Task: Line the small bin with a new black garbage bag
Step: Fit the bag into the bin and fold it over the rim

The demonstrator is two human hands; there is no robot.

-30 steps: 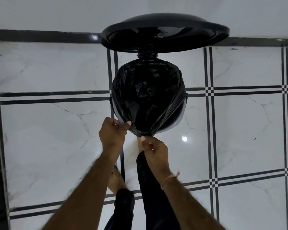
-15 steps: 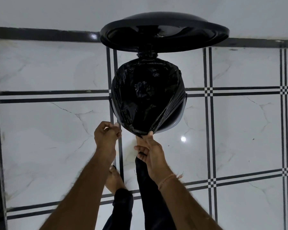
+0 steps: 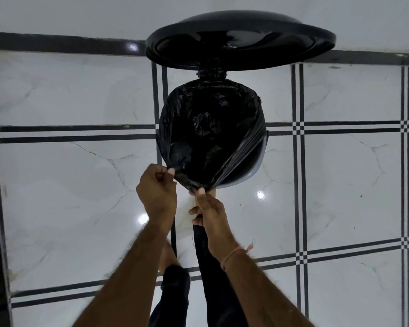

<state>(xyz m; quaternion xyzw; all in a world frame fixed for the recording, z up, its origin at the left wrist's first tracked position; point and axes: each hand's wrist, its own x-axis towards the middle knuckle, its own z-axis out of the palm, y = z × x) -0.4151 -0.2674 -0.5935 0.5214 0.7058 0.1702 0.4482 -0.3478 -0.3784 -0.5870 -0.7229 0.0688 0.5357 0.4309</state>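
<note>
A small round bin (image 3: 252, 171) stands on the tiled floor, seen from above, with its black lid (image 3: 241, 41) swung up and open at the far side. A black garbage bag (image 3: 210, 131) fills the bin's mouth and is stretched over most of the rim; the near-right part of the rim shows bare. My left hand (image 3: 157, 192) pinches the bag's edge at the near-left of the rim. My right hand (image 3: 208, 213) pinches the bag's edge at the near side, pulling it down over the rim.
White marble floor tiles with black double lines (image 3: 298, 161) surround the bin. A white wall with a black skirting strip (image 3: 57, 44) runs behind the lid. My dark trouser legs and bare feet (image 3: 168, 256) are just below the hands.
My left hand went back to the rim and took hold of the bag's edge at the near-left. My right hand keeps the bag's near edge pinched in almost the same place.
</note>
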